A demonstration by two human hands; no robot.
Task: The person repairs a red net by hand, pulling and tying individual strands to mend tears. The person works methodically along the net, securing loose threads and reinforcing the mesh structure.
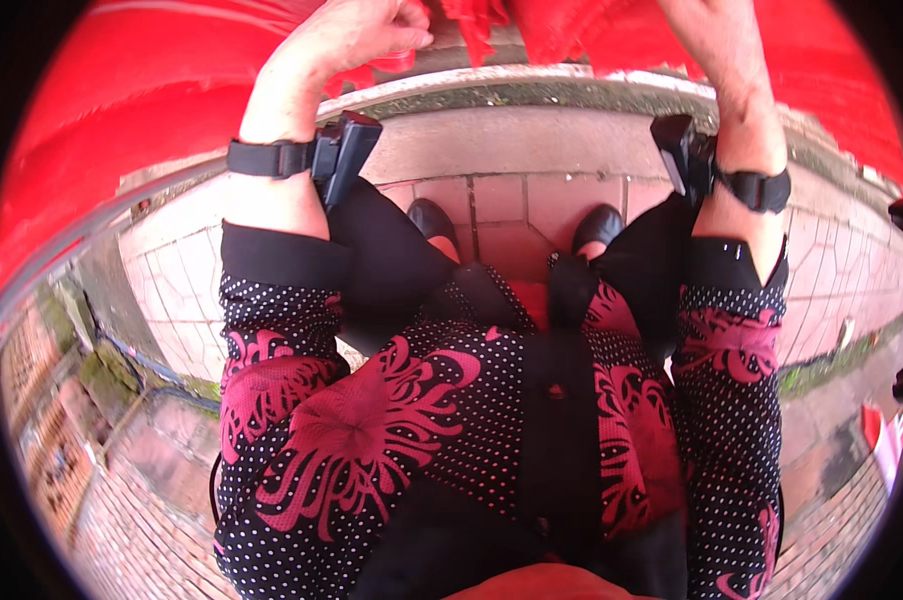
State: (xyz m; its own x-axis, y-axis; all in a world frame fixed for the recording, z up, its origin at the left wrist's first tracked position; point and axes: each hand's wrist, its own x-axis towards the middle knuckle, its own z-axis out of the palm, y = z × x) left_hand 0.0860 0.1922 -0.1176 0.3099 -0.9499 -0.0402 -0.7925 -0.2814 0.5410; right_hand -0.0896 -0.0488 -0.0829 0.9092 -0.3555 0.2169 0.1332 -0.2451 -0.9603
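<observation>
A wide sheet of bright red cloth (141, 110) spreads across the top of the view, its lower edge ragged and torn into strips (471, 28). Over this edge, left of the middle, my left hand (371, 30) has its fingers curled closed against the cloth; what they hold, if anything, is hidden. Farther right, my right hand (706, 18) reaches over the cloth at the top edge, and its fingers are cut off by the picture. Each forearm wears a black strap with a dark device, the left device (343, 150) and the right device (683, 155).
Below the cloth runs a pale stone kerb (531, 135) with a gritty strip. My feet in black shoes (433, 225) rest on pinkish paving tiles (506, 248). Brick paving and mossy stones (106, 380) lie at the left. A red and white item (883, 440) is at the right.
</observation>
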